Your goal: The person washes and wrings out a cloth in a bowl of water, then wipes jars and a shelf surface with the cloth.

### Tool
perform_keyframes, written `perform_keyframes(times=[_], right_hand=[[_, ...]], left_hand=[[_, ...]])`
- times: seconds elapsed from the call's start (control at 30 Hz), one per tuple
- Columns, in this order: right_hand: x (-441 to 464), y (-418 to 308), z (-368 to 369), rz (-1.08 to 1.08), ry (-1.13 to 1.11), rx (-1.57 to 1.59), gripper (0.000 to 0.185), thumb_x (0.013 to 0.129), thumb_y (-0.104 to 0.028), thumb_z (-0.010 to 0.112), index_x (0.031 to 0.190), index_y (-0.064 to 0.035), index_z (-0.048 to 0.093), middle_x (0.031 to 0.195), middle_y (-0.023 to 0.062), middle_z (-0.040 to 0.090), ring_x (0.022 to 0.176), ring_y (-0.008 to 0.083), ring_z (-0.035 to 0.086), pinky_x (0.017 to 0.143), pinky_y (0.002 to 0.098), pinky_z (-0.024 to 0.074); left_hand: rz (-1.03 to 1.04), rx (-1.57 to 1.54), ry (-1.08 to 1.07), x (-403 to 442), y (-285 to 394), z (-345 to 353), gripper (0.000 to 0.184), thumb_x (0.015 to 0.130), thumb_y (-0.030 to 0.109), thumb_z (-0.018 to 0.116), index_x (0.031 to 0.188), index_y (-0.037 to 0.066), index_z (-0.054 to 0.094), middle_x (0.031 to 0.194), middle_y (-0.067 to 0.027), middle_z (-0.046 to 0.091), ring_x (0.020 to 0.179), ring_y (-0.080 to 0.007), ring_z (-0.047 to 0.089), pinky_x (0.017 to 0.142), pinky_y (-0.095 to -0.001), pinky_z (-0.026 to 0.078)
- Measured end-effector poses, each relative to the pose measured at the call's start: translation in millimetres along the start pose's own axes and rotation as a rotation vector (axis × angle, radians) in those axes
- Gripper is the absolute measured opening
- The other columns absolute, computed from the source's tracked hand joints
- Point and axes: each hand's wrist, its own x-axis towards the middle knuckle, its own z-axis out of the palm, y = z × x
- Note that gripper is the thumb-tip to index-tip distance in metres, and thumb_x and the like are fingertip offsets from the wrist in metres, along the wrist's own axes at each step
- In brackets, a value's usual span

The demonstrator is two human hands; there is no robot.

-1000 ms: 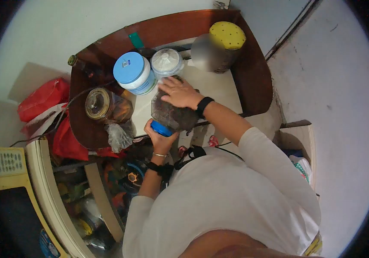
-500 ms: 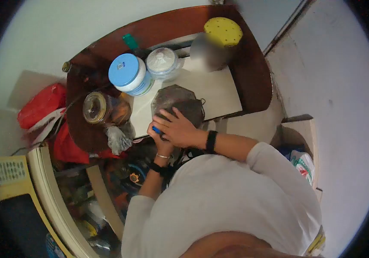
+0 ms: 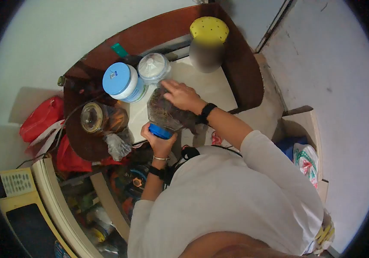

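My left hand (image 3: 160, 145) is closed around a round blue lid (image 3: 160, 131) at the near end of a clear, many-sided container (image 3: 162, 111) with dark contents. Whether the lid is fastened to the container I cannot tell. My right hand (image 3: 182, 95) reaches over the container's far side, fingers stretched out, the fingertips near its far rim. Dark material (image 3: 183, 118) lies below my right wrist, partly covered by it. Just beyond stand a white jar with a light blue lid (image 3: 117, 79) and a clear tub with a whitish lid (image 3: 153, 66).
A brown curved shelf (image 3: 247, 79) surrounds the white surface. On it are a wide glass jar (image 3: 93, 117), a crumpled plastic bag (image 3: 118, 146) and a yellow spotted lid (image 3: 209, 29). Red bags (image 3: 42, 118) hang at left; a yellow microwave (image 3: 16, 182) stands lower left.
My right hand has moved away from my left hand to the container's far side. The blue lid in my left hand now shows more fully. The view has shifted slightly.
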Motion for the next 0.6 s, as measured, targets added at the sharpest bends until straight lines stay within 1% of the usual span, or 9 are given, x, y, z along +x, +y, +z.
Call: perform_keyframes(times=[0.13, 0.27, 0.33, 0.37, 0.43, 0.47, 0.53, 0.57, 0.6], right_hand=[[-12, 60, -3, 0.544, -0.119, 0.24, 0.039, 0.086, -0.033, 0.045, 0.107, 0.0, 0.052, 0.101, 0.0234, 0.056, 0.093, 0.0372, 0.055, 0.081, 0.0408, 0.0434], [-28, 71, -21, 0.633, 0.23, 0.273, 0.039, 0.083, -0.026, 0.051, 0.111, 0.0014, 0.049, 0.106, 0.0222, 0.054, 0.099, 0.0369, 0.053, 0.084, 0.0397, 0.0423], [-24, 59, -8, 0.319, 0.545, 0.375, 0.041, 0.081, -0.018, 0.053, 0.117, -0.0006, 0.046, 0.113, 0.0215, 0.051, 0.108, 0.036, 0.048, 0.09, 0.0477, 0.0371], [-23, 54, -1, 0.334, 0.561, 0.375, 0.041, 0.081, -0.018, 0.053, 0.117, -0.0006, 0.046, 0.113, 0.0215, 0.051, 0.108, 0.036, 0.048, 0.09, 0.0477, 0.0371], [-29, 54, 18, 0.301, -0.365, -0.206, 0.047, 0.08, -0.014, 0.05, 0.126, -0.0085, 0.041, 0.128, 0.0153, 0.043, 0.122, 0.0336, 0.036, 0.096, 0.06, 0.0244], [-36, 64, 26, 0.317, -0.361, -0.203, 0.047, 0.08, -0.014, 0.05, 0.126, -0.0085, 0.041, 0.128, 0.0153, 0.043, 0.122, 0.0336, 0.036, 0.096, 0.06, 0.0244], [-47, 82, 41, -0.135, -0.195, -0.337, 0.053, 0.079, -0.011, 0.049, 0.131, -0.0163, 0.037, 0.136, 0.0075, 0.035, 0.129, 0.032, 0.025, 0.097, 0.0669, 0.0131], [-39, 90, 44, -0.032, -0.204, -0.421, 0.057, 0.079, -0.015, 0.05, 0.133, -0.0198, 0.034, 0.141, 0.0004, 0.026, 0.132, 0.0306, 0.017, 0.101, 0.0635, 0.0091], [-28, 87, 26, 0.071, -0.231, -0.405, 0.053, 0.082, -0.021, 0.048, 0.133, -0.0193, 0.034, 0.141, 0.0013, 0.027, 0.132, 0.0299, 0.018, 0.101, 0.064, 0.01]], left_hand=[[0.167, 0.113, -0.035, 6, 15, -8, 0.092, 0.044, 0.013, 0.081, 0.12, 0.003, 0.03, 0.116, -0.0183, 0.03, 0.107, -0.0334, 0.035, 0.092, -0.0394, 0.033], [0.17, 0.149, -0.084, 12, 21, -19, 0.091, 0.043, 0.012, 0.08, 0.119, 0.003, 0.031, 0.117, -0.018, 0.03, 0.107, -0.0335, 0.035, 0.092, -0.0397, 0.033], [0.162, 0.177, -0.08, 11, 16, -25, 0.091, 0.043, 0.012, 0.08, 0.119, 0.003, 0.031, 0.116, -0.0175, 0.03, 0.107, -0.0331, 0.034, 0.093, -0.0399, 0.032], [0.15, 0.202, -0.061, 13, 13, -28, 0.091, 0.043, 0.012, 0.08, 0.119, 0.003, 0.03, 0.115, -0.017, 0.03, 0.107, -0.0327, 0.034, 0.093, -0.0401, 0.031], [0.141, 0.179, -0.06, 11, -2, -33, 0.092, 0.042, 0.012, 0.08, 0.119, 0.004, 0.03, 0.115, -0.0165, 0.031, 0.107, -0.0322, 0.033, 0.094, -0.0401, 0.029], [0.118, 0.162, -0.041, 9, -10, -34, 0.093, 0.042, 0.012, 0.081, 0.119, 0.004, 0.029, 0.114, -0.016, 0.031, 0.108, -0.0317, 0.033, 0.094, -0.0401, 0.028], [0.096, 0.109, -0.049, 12, -12, -35, 0.095, 0.041, 0.012, 0.082, 0.119, 0.004, 0.028, 0.113, -0.0159, 0.031, 0.108, -0.0317, 0.032, 0.095, -0.0407, 0.027], [0.09, 0.134, -0.051, 13, -11, -35, 0.096, 0.041, 0.011, 0.082, 0.12, 0.004, 0.028, 0.113, -0.016, 0.03, 0.108, -0.032, 0.032, 0.095, -0.041, 0.027], [0.08, 0.163, -0.052, 12, -10, -36, 0.096, 0.041, 0.011, 0.082, 0.12, 0.004, 0.028, 0.114, -0.0162, 0.03, 0.108, -0.0324, 0.031, 0.095, -0.0412, 0.027]])
